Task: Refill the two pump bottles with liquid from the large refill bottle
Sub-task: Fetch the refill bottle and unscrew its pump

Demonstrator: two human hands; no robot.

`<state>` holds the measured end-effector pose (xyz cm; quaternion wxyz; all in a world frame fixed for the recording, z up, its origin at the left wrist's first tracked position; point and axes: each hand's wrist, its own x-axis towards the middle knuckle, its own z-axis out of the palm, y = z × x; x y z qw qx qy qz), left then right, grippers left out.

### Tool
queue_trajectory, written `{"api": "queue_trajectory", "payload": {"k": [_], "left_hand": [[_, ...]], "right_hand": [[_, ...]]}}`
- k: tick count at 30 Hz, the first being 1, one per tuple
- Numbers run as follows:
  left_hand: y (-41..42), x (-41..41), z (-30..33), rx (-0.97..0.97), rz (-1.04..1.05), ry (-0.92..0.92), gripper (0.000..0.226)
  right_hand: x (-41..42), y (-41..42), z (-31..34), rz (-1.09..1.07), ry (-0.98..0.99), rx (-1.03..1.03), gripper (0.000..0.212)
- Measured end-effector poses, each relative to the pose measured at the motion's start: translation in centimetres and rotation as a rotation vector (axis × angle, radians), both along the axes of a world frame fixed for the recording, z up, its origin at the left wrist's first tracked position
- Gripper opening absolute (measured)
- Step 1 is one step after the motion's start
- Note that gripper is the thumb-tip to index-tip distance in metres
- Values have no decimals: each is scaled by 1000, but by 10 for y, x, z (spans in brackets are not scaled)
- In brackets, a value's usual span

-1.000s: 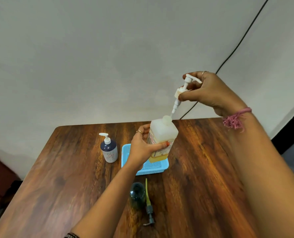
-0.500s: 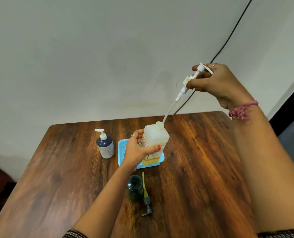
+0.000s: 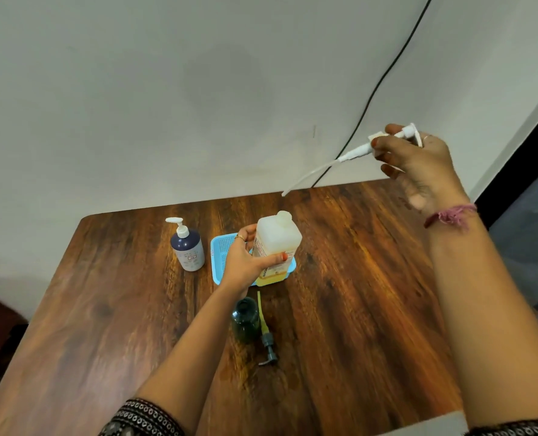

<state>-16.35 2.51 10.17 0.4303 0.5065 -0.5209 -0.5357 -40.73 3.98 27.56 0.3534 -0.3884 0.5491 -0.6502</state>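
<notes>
Your left hand (image 3: pixel 245 262) grips the refill bottle (image 3: pixel 275 247) mid-frame; your right hand (image 3: pixel 418 165) pinches its pump (image 3: pixel 384 141) at upper right, past the surface (image 3: pixel 356 309) edge.

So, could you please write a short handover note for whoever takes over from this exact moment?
Left hand grips the large translucent refill bottle of yellow liquid, upright in the blue plastic tray, neck open.
Right hand holds its white pump with dip tube in the air, tube tip clear of the neck.
Dark green pump bottle stands open near the table's middle; its grey pump with yellow tube lies beside it.
Navy pump bottle with white pump is left of the tray, pump on.
Done: refill and green bottle opened. Left: set pump down, pour into both, recap.
</notes>
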Motion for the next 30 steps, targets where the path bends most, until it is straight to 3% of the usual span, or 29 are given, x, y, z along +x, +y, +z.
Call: {"api": "queue_trajectory", "payload": {"k": [5, 10, 14, 17, 22, 26, 30], "left_hand": [[10, -7, -8, 24, 9, -5, 72], [20, -24, -21, 46, -32, -12, 72], [28, -38, -39, 63, -90, -56, 72], [32, -45, -57, 115, -133, -99, 74], [40, -51, -81, 138, -140, -193, 75], [47, -53, -92, 124, -173, -223, 80], [50, -53, -97, 130, -162, -221, 79]], "right_hand": [[-19, 21, -73, -185, -412, 18, 30], [-15, 52, -165, -354, -575, 222, 24], [-2, 78, -243, -468, -626, 382, 31], [9, 98, -291, -467, -478, 529, 42], [34, 114, -326, -428, -148, 736, 38], [47, 120, -326, -348, 213, 722, 37], [48, 126, -327, -304, 370, 647, 29]]}}
